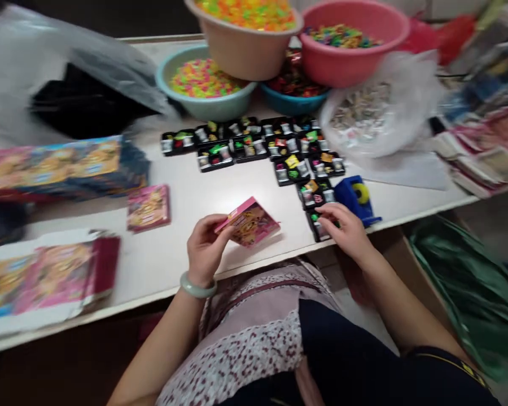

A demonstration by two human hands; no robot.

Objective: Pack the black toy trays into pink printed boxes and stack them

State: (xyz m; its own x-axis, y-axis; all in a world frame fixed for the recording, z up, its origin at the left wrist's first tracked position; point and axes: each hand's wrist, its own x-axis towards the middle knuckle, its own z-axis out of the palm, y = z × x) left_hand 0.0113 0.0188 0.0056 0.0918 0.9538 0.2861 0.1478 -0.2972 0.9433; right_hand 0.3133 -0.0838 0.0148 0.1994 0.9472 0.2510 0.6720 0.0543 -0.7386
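While my left hand (207, 242) pinches the pink box (254, 225) by its left end, I'd judge a light grip along the edges best (thin card would probably dent). The box sits tilted over the counter (195, 192), between my two hands. My right hand (328, 217) has loosely curled fingers at the nearest black tray (317, 230); whether they grip it, I cannot tell.

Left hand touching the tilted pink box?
Touching. Head view: the left hand grips the tilted pink box at its left end, between thumb and fingers.
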